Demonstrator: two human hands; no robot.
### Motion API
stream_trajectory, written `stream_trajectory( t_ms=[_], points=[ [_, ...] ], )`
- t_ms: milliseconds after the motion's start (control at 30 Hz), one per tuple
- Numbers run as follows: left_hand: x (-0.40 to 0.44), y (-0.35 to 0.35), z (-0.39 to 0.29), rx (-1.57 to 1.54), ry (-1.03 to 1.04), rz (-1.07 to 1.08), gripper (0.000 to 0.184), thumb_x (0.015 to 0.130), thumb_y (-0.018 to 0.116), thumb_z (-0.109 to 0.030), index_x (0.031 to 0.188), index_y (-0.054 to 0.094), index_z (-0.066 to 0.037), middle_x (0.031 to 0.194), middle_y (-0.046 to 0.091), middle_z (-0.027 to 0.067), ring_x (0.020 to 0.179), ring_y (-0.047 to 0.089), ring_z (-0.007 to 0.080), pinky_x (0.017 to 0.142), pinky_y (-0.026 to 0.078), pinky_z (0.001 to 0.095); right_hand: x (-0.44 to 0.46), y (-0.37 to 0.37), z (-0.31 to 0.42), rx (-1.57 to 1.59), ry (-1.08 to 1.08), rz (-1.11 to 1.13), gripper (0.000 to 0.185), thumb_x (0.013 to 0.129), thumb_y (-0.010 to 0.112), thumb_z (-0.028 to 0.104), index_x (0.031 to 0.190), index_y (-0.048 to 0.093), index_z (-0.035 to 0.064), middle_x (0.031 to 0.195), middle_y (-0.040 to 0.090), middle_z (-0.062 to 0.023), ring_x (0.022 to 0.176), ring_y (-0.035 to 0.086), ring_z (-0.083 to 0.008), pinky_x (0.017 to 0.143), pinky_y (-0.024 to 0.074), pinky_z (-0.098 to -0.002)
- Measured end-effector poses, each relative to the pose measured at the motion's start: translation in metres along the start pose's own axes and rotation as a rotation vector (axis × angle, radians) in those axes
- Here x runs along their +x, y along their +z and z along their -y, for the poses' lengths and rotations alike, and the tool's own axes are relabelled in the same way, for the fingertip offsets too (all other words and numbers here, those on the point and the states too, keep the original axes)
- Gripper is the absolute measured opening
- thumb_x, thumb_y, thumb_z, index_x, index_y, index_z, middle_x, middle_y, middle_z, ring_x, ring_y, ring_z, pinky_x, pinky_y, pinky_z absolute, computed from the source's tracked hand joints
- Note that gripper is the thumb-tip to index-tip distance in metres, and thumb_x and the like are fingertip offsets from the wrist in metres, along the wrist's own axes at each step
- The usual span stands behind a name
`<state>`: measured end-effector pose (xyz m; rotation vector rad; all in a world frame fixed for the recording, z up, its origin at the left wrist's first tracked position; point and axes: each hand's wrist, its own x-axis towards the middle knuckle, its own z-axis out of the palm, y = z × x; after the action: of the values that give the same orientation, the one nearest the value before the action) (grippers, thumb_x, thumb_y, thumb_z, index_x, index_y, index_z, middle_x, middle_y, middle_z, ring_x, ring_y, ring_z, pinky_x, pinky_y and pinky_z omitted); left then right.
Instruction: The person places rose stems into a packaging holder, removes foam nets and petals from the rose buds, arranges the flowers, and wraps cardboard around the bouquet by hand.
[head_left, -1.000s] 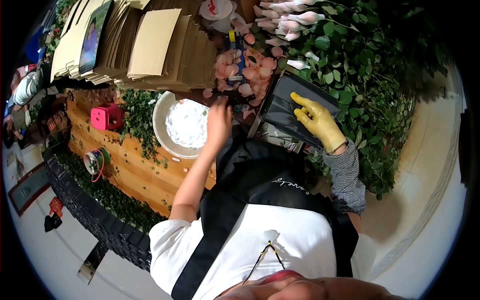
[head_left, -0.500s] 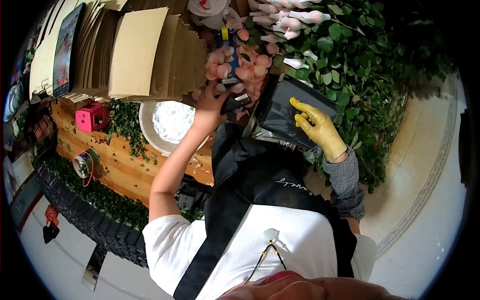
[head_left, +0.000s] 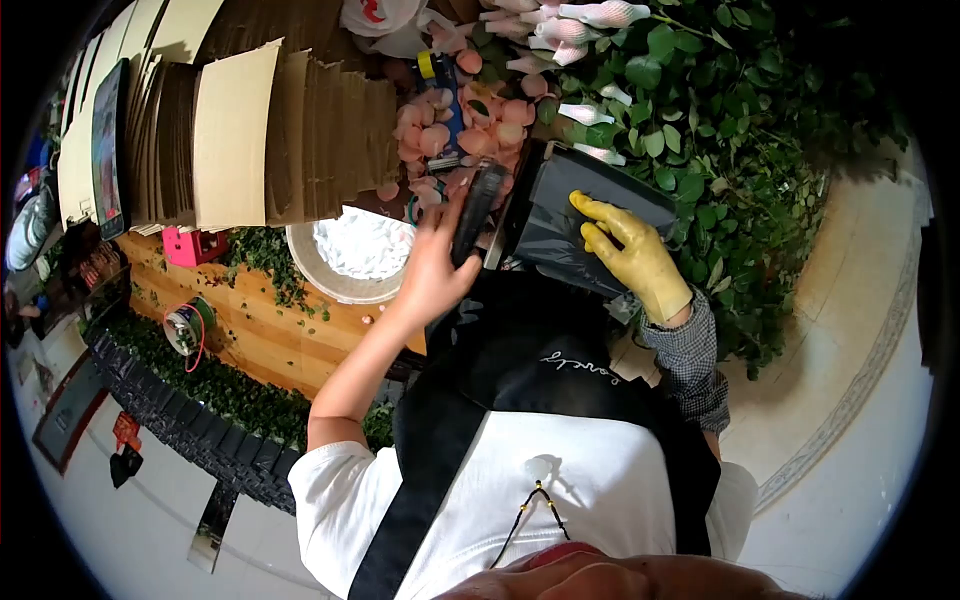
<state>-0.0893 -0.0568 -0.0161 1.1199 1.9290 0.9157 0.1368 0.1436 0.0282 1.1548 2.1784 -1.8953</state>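
Note:
My bare left hand (head_left: 440, 255) is closed around a black stapler (head_left: 478, 215), with the thumb on its near end and the fingers along its left side. Just beyond it lie loose pink petals (head_left: 480, 125). My right hand (head_left: 640, 262) wears a yellow glove. Its fingers are stretched and apart over a flat block covered in shiny black plastic (head_left: 560, 222), with nothing gripped. Whether the palm presses on the plastic cannot be seen.
Cardboard sheets (head_left: 232, 140) stand stacked at the left, a phone (head_left: 110, 150) leaning on them. Below sits a tub of small white pieces (head_left: 350, 290). Leafy stems (head_left: 720, 190) fill the right, near rose heads in netting (head_left: 605, 14). A blue-and-yellow tool (head_left: 427, 65) lies among petals.
My left hand has lifted the stapler from beside the petals and drawn it toward my body, turning it more upright. My gloved right hand stays nearly in place. The view has shifted slightly.

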Motion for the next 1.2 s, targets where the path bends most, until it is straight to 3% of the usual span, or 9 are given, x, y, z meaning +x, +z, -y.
stream_trajectory(
  t_ms=[167, 300, 467, 633, 700, 767, 867, 900, 1200],
  points=[
    [0.009, 0.008, -0.032, 0.633, 0.188, 0.001, 0.09, 0.068, 0.072, -0.004, 0.153, 0.043, -0.011, 0.136, 0.05, 0.0188, 0.119, 0.048, 0.0398, 0.101, 0.038, 0.0512, 0.0, -0.001, 0.001, -0.068, -0.02, -0.037, 0.037, 0.099, 0.064, 0.012, 0.136, 0.062, 0.0082, 0.135, 0.066, -0.0096, 0.122, 0.064, -0.0256, 0.104, 0.0507, -0.0356],
    [0.026, -0.019, -0.025, 0.007, 0.055, 0.467, 0.079, 0.08, 0.068, -0.003, 0.154, 0.04, -0.008, 0.133, 0.054, 0.0256, 0.118, 0.057, 0.0423, 0.093, 0.049, 0.0473, -0.002, -0.002, 0.004, -0.053, -0.046, -0.037, 0.037, 0.099, 0.064, 0.014, 0.136, 0.063, 0.0117, 0.134, 0.067, -0.0086, 0.118, 0.065, -0.0275, 0.1, 0.0521, -0.0368],
    [0.033, 0.009, 0.005, 0.347, 0.043, 0.237, 0.032, 0.086, 0.078, -0.023, 0.107, 0.067, -0.002, 0.083, 0.071, 0.0199, 0.073, 0.07, 0.0423, 0.066, 0.056, 0.0464, -0.003, 0.0, 0.003, -0.056, 0.042, -0.04, 0.039, 0.099, 0.064, 0.015, 0.138, 0.063, 0.0158, 0.136, 0.066, -0.0091, 0.117, 0.065, -0.0276, 0.101, 0.052, -0.0374],
    [0.013, 0.021, 0.02, 0.089, -0.015, 0.273, 0.045, 0.09, 0.073, -0.014, 0.131, 0.059, -0.002, 0.1, 0.072, 0.0225, 0.092, 0.072, 0.033, 0.081, 0.056, 0.0389, -0.004, 0.0, 0.011, 0.074, 0.071, -0.028, 0.039, 0.101, 0.062, 0.016, 0.14, 0.06, 0.0109, 0.134, 0.067, -0.0067, 0.099, 0.066, -0.0159, 0.092, 0.0537, -0.0295],
    [-0.02, 0.034, 0.044, -0.585, -0.185, 0.25, 0.063, 0.093, 0.066, -0.009, 0.151, 0.041, -0.005, 0.117, 0.066, 0.0167, 0.104, 0.068, 0.0246, 0.091, 0.052, 0.0343, -0.004, -0.002, 0.012, 0.125, 0.084, 0.007, 0.039, 0.102, 0.061, 0.015, 0.141, 0.06, 0.0087, 0.131, 0.067, -0.0047, 0.088, 0.062, -0.0106, 0.084, 0.0524, -0.0246],
    [-0.047, 0.03, 0.058, -0.532, -0.238, 0.16, 0.07, 0.091, 0.062, -0.001, 0.155, 0.034, -0.005, 0.124, 0.058, 0.0156, 0.111, 0.061, 0.0261, 0.094, 0.05, 0.0348, -0.003, -0.003, -0.003, 0.074, 0.021, 0.017, 0.042, 0.103, 0.061, 0.015, 0.144, 0.057, 0.009, 0.104, 0.069, -0.0016, 0.084, 0.061, -0.009, 0.08, 0.0511, -0.0244],
    [-0.063, -0.004, 0.038, 0.596, 0.01, 0.007, 0.08, 0.076, 0.068, -0.003, 0.152, 0.041, -0.006, 0.115, 0.058, 0.0166, 0.108, 0.057, 0.0363, 0.096, 0.044, 0.0487, -0.002, -0.005, 0.008, 0.013, 0.105, 0.051, 0.044, 0.103, 0.062, 0.016, 0.146, 0.056, 0.0103, 0.096, 0.066, -0.0001, 0.085, 0.06, -0.0082, 0.081, 0.0507, -0.0241],
    [-0.06, -0.005, 0.04, 0.829, 0.145, -0.053, 0.07, 0.082, 0.063, -0.009, 0.15, 0.045, -0.008, 0.117, 0.059, 0.012, 0.109, 0.056, 0.028, 0.097, 0.041, 0.0475, -0.001, -0.004, 0.002, 0.084, 0.102, 0.046, 0.045, 0.103, 0.062, 0.018, 0.147, 0.055, 0.0112, 0.093, 0.065, 0.0001, 0.085, 0.06, -0.0084, 0.082, 0.0504, -0.0242],
    [-0.003, -0.006, 0.05, 0.929, 0.736, -0.001, 0.042, 0.086, 0.056, -0.016, 0.127, 0.057, -0.006, 0.101, 0.058, 0.0074, 0.099, 0.058, 0.0221, 0.091, 0.045, 0.0375, -0.003, -0.003, -0.006, -0.085, -0.065, -0.027, 0.065, 0.104, 0.059, 0.022, 0.161, 0.03, 0.016, 0.093, 0.067, -0.0048, 0.088, 0.064, -0.0119, 0.083, 0.0518, -0.0285]
  ],
)
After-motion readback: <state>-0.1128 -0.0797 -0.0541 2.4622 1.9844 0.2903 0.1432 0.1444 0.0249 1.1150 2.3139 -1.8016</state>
